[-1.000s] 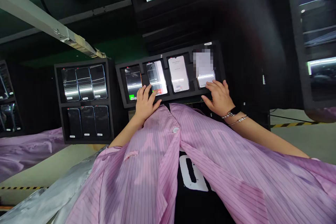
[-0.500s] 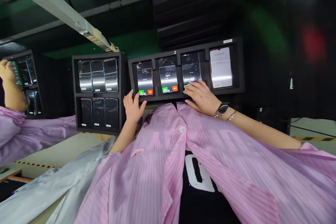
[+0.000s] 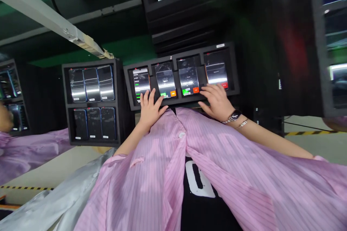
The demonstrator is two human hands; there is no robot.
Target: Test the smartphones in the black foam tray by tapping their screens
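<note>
Left hand [image 3: 151, 108] spread, fingertips at lower edge of leftmost smartphone [image 3: 141, 85] in black foam tray [image 3: 230, 68]. Right hand [image 3: 215, 101] spread, fingertips at lower edge of rightmost smartphone [image 3: 216, 69]. Second foam tray [image 3: 65, 104], six phones [image 3: 92, 85], left of frame centre.

Left hand [image 3: 151, 110] open, fingers spread, tips at lower edge of leftmost phone [image 3: 141, 83] and near second phone [image 3: 165, 79]. Right hand [image 3: 215, 101] open, fingers over lower corner of third phone [image 3: 187, 75] and below fourth phone [image 3: 216, 68]. All four lit, side by side, in separate slots of black foam tray [image 3: 181, 59]. Second and third show green and orange buttons; fourth shows red.
</note>
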